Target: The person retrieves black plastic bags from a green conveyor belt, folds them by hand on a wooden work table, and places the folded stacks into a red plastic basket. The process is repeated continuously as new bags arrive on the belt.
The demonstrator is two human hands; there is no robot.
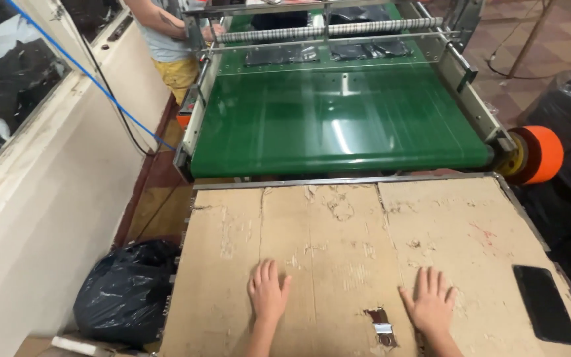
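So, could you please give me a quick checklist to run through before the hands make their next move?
1. Left hand flat on the cardboard sheet, holding nothing: ok.
2. Right hand flat, holding nothing: ok.
3. Green conveyor belt near end bare: ok.
4. Dark bags at the belt's far end, moving or not: cannot tell.
5. Black phone lies apart from the right hand: ok.
6. Another person stands beside the machine, hand near it: not ok.

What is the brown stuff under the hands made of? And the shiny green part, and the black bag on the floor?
The brown sheet looks like corrugated cardboard: matte, with torn patches showing ridges. Both the left hand and the right hand lie flat on it. The green belt seems to be smooth rubber or plastic, glossy with light reflections. The black bag looks like thin crinkled plastic film.
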